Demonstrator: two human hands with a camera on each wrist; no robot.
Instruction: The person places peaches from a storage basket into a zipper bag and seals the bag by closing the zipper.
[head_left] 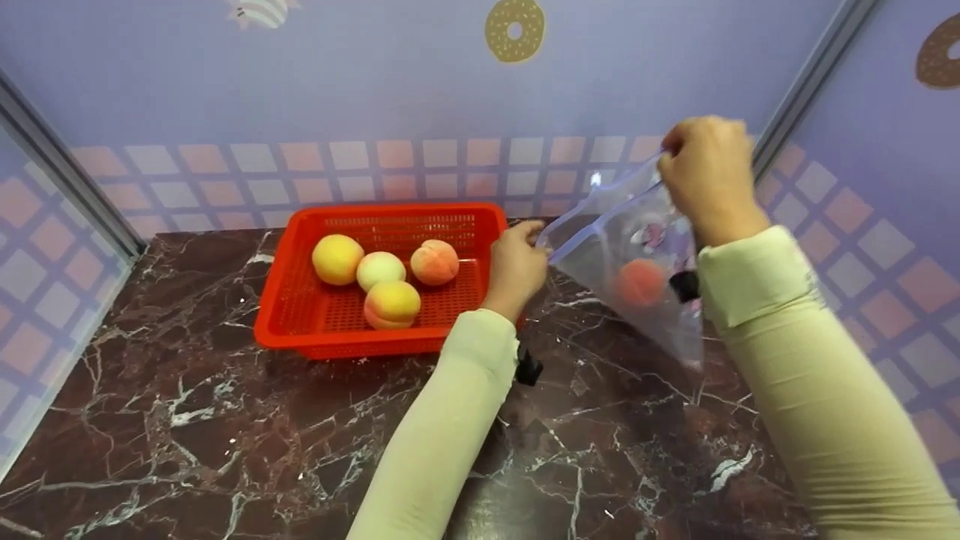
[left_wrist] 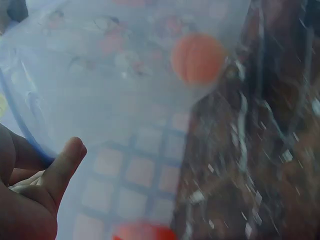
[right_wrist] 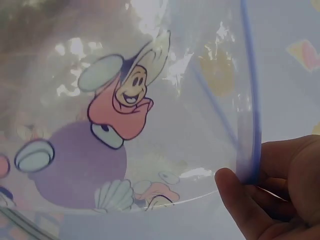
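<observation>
The right hand [head_left: 705, 176] pinched the upper corner of a clear plastic zip bag [head_left: 637, 262], lifting it above the marble counter [head_left: 225, 435], while the left hand [head_left: 517, 266] gripped the opposite, lower corner of the bag's mouth beside a red basket [head_left: 300, 330]. Both hands were curled tight on the blue-edged seal strip [right_wrist: 248, 125], stretching the opening taut between them. One peach [head_left: 640, 281] hung inside the bag, sagging its thin film; the cartoon print [right_wrist: 125, 105] on the film showed in the right wrist view. Four more peaches [head_left: 390, 304] sat together in the basket, just to the left of the bag.

The bag looked light, soft and slippery, likely to fold or slide if held by the film alone; the stiffer seal strip at the mouth appeared the surest place to hold it. The peach, round and free to roll, seemed apt to swing the bag as it shifted.
</observation>
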